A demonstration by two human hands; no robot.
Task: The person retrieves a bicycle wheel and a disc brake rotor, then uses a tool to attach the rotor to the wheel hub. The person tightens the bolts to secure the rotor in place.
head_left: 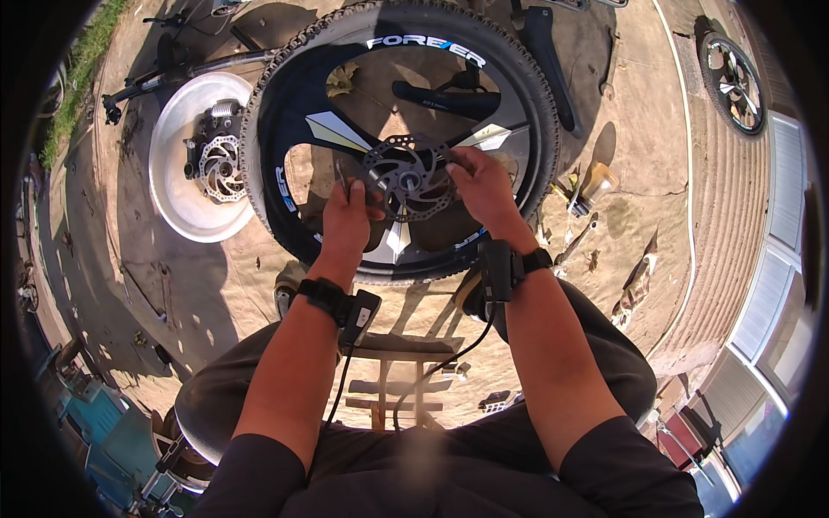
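Left hand (350, 216) pinches one slim metal piece (341, 175); right hand (490, 192) pinches one brake rotor (395, 162), lying between both hands' fingers; best keep it flat on the one wheel (285, 91) beneath; left of the fingers, one white basin (169, 173) holds a second rotor (222, 170); far right, another wheel (730, 84).

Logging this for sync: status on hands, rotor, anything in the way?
Left hand pinching slim object, type unclear; right hand at edge of brake rotor. Wheel flat, rotor side up. White basin close on wheel's left.
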